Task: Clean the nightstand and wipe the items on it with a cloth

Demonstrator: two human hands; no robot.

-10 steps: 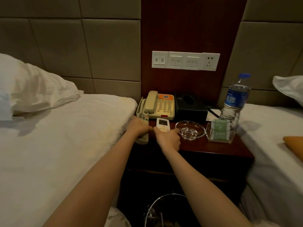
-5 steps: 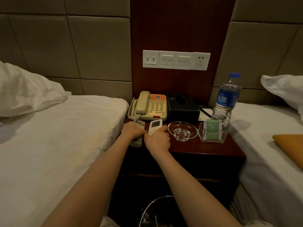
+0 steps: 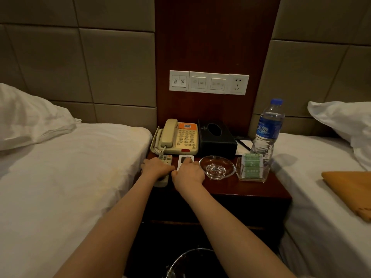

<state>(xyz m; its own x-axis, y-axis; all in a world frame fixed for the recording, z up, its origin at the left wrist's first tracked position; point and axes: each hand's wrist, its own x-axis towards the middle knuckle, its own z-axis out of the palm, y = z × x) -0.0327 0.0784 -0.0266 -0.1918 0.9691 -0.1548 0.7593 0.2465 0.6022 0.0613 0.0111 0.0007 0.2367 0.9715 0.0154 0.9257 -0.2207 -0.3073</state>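
A white bed (image 3: pixel 60 187) with a pillow (image 3: pixel 30 117) lies at the left. Just right of it stands the dark wooden nightstand (image 3: pixel 251 189). At its near left corner the left hand (image 3: pixel 157 168) lies palm down over a grey remote (image 3: pixel 165 159), fingers curled around its body; the remote's near end pokes out below the wrist. Touching that hand, the right hand (image 3: pixel 188 174) rests on a white remote (image 3: pixel 185 158), its fingers bent over the display end; whether it truly clasps the remote I cannot tell. Behind both sits a beige telephone (image 3: pixel 177 137), and right of it a black tissue box (image 3: pixel 216 138). Near the right hand is a clear glass ashtray (image 3: pixel 217 167), then a clear holder of green packets (image 3: pixel 252 167), with a water bottle (image 3: pixel 268 129) just behind it. A switch panel (image 3: pixel 208 82) is on the far wall. On the right bed (image 3: pixel 321 217) lies an orange cloth (image 3: pixel 351 191).
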